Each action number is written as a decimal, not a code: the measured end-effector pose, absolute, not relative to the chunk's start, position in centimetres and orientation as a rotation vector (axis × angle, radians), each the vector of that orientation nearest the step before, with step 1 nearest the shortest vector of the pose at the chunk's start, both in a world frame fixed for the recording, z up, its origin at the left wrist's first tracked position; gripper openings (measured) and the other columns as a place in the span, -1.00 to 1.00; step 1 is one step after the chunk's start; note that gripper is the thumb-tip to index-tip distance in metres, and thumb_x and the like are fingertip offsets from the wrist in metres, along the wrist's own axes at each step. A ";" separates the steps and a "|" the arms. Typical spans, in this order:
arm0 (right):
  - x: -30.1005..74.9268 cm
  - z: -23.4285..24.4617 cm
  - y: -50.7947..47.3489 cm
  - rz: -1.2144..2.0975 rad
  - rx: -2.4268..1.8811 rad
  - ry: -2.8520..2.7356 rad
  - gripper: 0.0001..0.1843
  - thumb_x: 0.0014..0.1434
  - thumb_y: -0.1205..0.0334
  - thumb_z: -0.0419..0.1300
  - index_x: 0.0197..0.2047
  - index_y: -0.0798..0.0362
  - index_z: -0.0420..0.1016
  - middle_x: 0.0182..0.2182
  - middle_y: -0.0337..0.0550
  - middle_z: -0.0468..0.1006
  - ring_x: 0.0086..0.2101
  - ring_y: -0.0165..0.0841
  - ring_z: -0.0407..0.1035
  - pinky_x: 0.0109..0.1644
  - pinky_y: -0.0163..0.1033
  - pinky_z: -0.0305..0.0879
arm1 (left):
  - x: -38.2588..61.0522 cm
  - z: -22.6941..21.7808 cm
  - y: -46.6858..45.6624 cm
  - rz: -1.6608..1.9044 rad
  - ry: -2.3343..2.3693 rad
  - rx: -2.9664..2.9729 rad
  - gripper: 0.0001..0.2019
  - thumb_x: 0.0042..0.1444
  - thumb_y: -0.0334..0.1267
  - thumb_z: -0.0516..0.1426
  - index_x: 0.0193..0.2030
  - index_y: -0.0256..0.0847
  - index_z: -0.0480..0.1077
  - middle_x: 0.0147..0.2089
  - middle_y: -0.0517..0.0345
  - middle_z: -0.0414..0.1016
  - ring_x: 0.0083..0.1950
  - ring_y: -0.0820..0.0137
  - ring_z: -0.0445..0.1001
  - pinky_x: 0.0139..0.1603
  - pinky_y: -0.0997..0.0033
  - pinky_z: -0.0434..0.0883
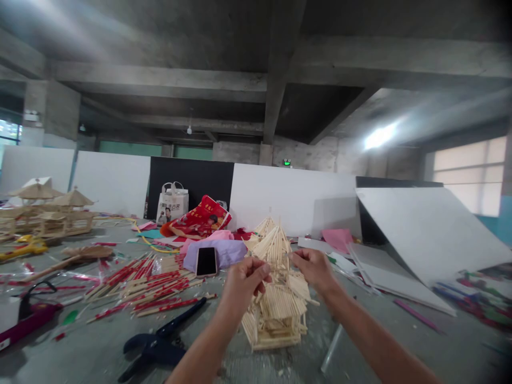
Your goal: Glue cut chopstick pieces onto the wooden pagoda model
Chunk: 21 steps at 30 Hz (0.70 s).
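A small pavilion model made of pale wooden sticks (276, 304) stands upright on the grey table in front of me, with a pointed stick roof. My left hand (247, 277) is at the model's left side, thumb and fingers pinched together near the upper storey. On the opposite side my right hand (314, 266) is also pinched, its fingertips beside the lower edge of the pointed roof. Whatever lies between the fingertips of either hand is too small to make out. Dark blue cutter-like pliers (160, 341) lie left of the model.
Red-wrapped chopsticks (160, 285) are spread to the left, near a phone (206, 262) leaning on purple cloth (234, 255). A magenta glue gun (30, 325) and finished pavilion models (66, 213) are further left. A clear stick (333, 346) and white boards (400, 274) lie right.
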State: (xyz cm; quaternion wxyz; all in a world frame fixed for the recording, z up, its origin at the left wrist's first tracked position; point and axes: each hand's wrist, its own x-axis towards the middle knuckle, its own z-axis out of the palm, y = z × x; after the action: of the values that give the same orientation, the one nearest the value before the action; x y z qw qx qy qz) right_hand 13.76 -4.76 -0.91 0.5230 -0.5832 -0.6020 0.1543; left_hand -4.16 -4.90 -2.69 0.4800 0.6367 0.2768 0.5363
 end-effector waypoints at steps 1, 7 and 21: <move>13.7 -0.9 -4.4 0.312 -1.415 -1.443 -0.71 -0.05 0.06 0.08 -0.56 0.13 0.36 -0.74 -0.37 0.17 -0.70 -0.55 0.00 -0.62 -0.39 -0.11 | -4.5 -2.8 -4.7 1.321 0.688 1.560 -0.73 -0.03 -0.10 0.11 -0.40 -0.34 0.31 -0.54 0.21 0.40 -0.65 0.64 0.23 -0.65 0.64 0.12; 12.8 -0.5 -4.2 0.037 -1.486 -1.436 -0.70 -0.07 0.08 0.08 -0.61 0.14 0.43 -0.72 -0.32 0.26 -0.62 -0.48 0.11 -0.55 -0.37 -0.06 | -5.7 -4.7 -3.3 1.346 0.787 1.556 -0.72 -0.06 -0.09 0.12 -0.48 -0.32 0.30 -0.59 0.23 0.37 -0.66 0.63 0.21 -0.66 0.64 0.08; 12.0 -0.4 -3.4 -0.198 -1.552 -1.421 -0.72 -0.09 0.18 0.07 -0.69 0.16 0.41 -0.79 -0.33 0.16 -0.65 -0.48 0.13 -0.58 -0.36 -0.11 | -6.0 -7.9 -1.9 1.377 0.808 1.533 -0.67 -0.08 -0.01 0.11 -0.48 -0.31 0.31 -0.61 0.23 0.35 -0.67 0.60 0.20 -0.66 0.61 0.09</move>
State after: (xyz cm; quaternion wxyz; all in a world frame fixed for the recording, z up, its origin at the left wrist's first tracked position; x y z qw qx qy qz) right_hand 12.03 -3.45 -0.42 0.4915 -0.6394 -0.5856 -0.0815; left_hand -6.03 -1.87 -7.89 0.4476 0.6193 0.3266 0.5563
